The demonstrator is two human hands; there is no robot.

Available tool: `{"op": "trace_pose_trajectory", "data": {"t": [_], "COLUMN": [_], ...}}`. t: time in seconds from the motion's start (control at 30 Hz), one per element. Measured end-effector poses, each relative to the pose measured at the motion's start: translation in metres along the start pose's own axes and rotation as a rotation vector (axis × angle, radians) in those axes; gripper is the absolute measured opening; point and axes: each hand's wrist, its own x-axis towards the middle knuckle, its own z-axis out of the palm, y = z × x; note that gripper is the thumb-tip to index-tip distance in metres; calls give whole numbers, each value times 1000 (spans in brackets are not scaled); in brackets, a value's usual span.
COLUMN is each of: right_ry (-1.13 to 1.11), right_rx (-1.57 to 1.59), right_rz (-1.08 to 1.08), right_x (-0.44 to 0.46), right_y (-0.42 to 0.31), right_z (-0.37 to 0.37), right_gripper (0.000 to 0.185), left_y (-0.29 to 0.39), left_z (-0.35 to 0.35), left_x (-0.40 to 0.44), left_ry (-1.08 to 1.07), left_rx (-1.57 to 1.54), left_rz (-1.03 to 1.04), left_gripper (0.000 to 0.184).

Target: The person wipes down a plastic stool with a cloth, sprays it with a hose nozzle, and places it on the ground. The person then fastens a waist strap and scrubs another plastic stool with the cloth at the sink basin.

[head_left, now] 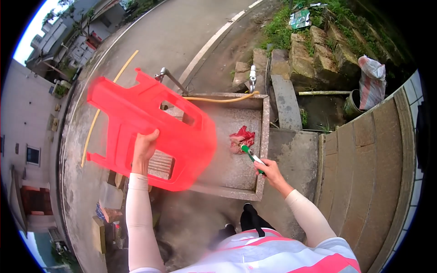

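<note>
A red plastic stool point(195, 141) is held on its side over the left part of a stone sink point(265, 136). My left hand point(145, 144) grips the stool at the edge of an opening, thumb on the red surface. In my right hand point(268, 169) is a green and white brush point(251, 157), its fingers wrapped round the handle. The brush head points at a crumpled red cloth point(242, 139) lying in the sink's right part. The stool hides much of the sink's left side.
A tap point(252, 77) stands at the sink's far edge, with a yellow hose point(223, 99) along the rim. Metal pipe point(170, 78) rises behind the stool. Stone slabs, a sack point(372, 82) and a bucket point(353, 103) are at the right. Bricks and blocks lie lower left.
</note>
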Motion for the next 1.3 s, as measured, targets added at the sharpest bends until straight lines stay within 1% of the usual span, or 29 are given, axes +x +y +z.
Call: {"op": "trace_pose_trajectory", "data": {"t": [0.07,0.17,0.27,0.3,0.33,0.4,0.5,0.53,0.6,0.63,0.67,0.73,0.77,0.83,0.87,0.9,0.93,1.0,1.03,1.07,1.1,1.13,1.17,1.2,1.27,1.3], "right_ry": [-19,-23,-102,-134,-169,-227,-260,-257,-295,-323,-340,-368,-314,-210,-160,-96,-31,-18,-20,-29,-39,-49,-71,-97,-178,-199], "right_rx": [75,96,113,144,47,-148,-290,-306,-337,-377,-354,-305,-282,-238,-164,-151,-136,-48,-15,25,-11,-47,-65,-85,-59,-54], "right_rz": [-106,-294,-369,-395,-467,-612,-745,-808,-818,-794,-784,-769,-781,-798,-740,-693,-643,-372,-340,-274,-249,-228,-227,-219,-250,-278], "right_x": [-6,-17,-35,-41,-43,-44,-56,-56,-62,-63,-61,-57,-55,-52,-47,-40,-37,-36,-34,-37,-33,-26,-19,-17,-21,-26], "right_y": [-21,-56,-92,-104,-111,-127,-149,-151,-164,-170,-172,-177,-179,-182,-180,-176,-171,-164,-155,-150,-137,-120,-104,-91,-81,-82], "right_z": [-3,-4,3,10,18,33,64,75,92,99,107,119,120,118,112,100,83,50,37,30,24,22,25,31,56,71], "right_gripper": [30,36,42,44,45,47,45,45,45,44,43,42,41,39,37,34,32,29,28,28,28,28,28,28,29,33], "left_y": [-14,-16,-61,-62,-65,-78,-95,-107,-140,-134,-128,-122,-134,-135,-132,-121,-108,-65,-48,-27,-11,1,28,40,58,61], "left_z": [-11,27,-2,14,25,38,51,53,52,60,68,81,77,89,86,84,72,52,32,6,-21,-66,-65,-98,-132,-146], "left_x": [1,-26,-19,-24,-26,-26,-18,-15,-10,-14,-19,-25,-16,-6,-6,-5,-5,-11,-10,-12,-10,-6,-16,-13,-20,-23], "left_ry": [-32,-19,62,19,30,43,23,64,143,128,110,57,54,55,92,94,97,231,319,311,375,298,330,407,416,470], "left_rx": [-181,-363,-447,-422,-374,-370,-486,-399,-224,-190,-156,-79,-170,-355,-239,-293,-346,-413,-434,-485,-567,-561,-572,-601,-534,-517], "left_rz": [-15,-23,-115,-61,-36,-79,-270,-255,-228,-284,-339,-423,-360,-238,-200,-151,-105,-31,61,66,106,105,107,87,100,113], "left_gripper": [46,37,46,43,36,32,28,27,26,19,13,10,9,11,19,21,24,25,29,35,38,39,39,39,34,34]}}
